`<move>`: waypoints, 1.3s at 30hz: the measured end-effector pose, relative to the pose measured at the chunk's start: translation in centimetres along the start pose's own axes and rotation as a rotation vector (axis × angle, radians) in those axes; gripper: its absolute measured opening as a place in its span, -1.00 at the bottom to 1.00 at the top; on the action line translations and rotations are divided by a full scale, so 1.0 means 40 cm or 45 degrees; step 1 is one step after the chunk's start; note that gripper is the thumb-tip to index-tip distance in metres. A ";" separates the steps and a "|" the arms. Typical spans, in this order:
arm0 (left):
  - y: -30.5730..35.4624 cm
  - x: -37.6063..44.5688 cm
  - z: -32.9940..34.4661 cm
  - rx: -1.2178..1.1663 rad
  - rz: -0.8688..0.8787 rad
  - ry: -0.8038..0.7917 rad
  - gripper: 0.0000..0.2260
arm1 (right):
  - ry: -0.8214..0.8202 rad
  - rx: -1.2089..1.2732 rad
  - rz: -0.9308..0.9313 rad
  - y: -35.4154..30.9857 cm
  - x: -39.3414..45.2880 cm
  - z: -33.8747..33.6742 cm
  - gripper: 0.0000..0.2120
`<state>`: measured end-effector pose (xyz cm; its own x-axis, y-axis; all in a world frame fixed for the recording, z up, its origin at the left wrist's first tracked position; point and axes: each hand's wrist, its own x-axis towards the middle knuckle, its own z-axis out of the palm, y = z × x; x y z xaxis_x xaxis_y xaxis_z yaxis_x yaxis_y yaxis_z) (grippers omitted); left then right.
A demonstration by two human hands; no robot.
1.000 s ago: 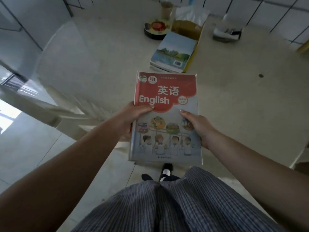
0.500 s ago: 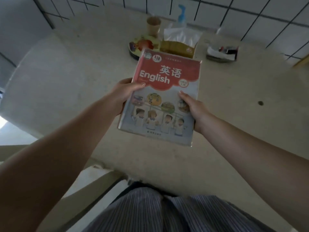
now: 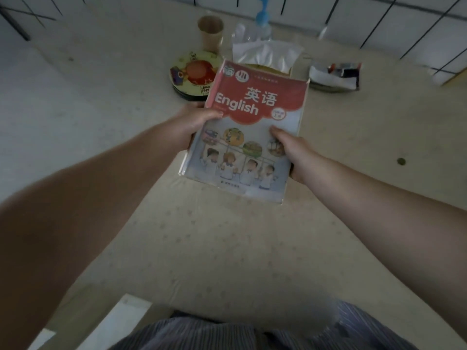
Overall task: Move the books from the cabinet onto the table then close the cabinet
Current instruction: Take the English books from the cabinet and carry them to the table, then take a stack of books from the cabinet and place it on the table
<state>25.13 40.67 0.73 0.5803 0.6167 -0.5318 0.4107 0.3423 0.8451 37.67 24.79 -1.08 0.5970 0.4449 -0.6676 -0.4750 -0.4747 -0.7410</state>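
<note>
Table [image 3: 227, 248], book [image 3: 249, 137] between both hands' fingers [image 3: 213, 114]

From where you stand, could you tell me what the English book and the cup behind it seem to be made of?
English book: paper with a glossy printed cover, apparently in a clear plastic jacket, judging by the pale translucent edges. Cup: plain matte tan, probably paper or cardboard; too blurred to be sure.

Both hands, left hand [image 3: 195, 122] & right hand [image 3: 293, 150], gripped an English book [image 3: 249, 132] at frame center over the table [image 3: 202, 236], w/ round tin [image 3: 194, 75], cup [image 3: 210, 31] & tissue pack [image 3: 267, 55] behind it at top.
</note>
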 end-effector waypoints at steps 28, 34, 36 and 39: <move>-0.118 -0.083 -0.041 0.156 -0.014 0.180 -0.44 | -0.060 -0.314 -0.045 0.082 -0.096 -0.054 -0.87; -0.204 -0.223 -0.001 -0.049 -0.103 0.381 -0.30 | -0.254 -0.300 0.072 0.203 -0.190 -0.094 -0.88; -0.241 -0.279 0.029 -0.145 -0.119 0.459 -0.19 | -0.335 -0.299 0.094 0.241 -0.221 -0.109 -0.89; -0.299 -0.379 0.088 -0.345 -0.131 0.543 -0.15 | -0.476 -0.355 0.072 0.287 -0.276 -0.150 -0.87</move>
<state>13.89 24.73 -1.53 0.1850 0.7853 -0.5908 0.2209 0.5526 0.8036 29.52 9.88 -1.79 0.2769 0.6316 -0.7242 -0.2778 -0.6688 -0.6896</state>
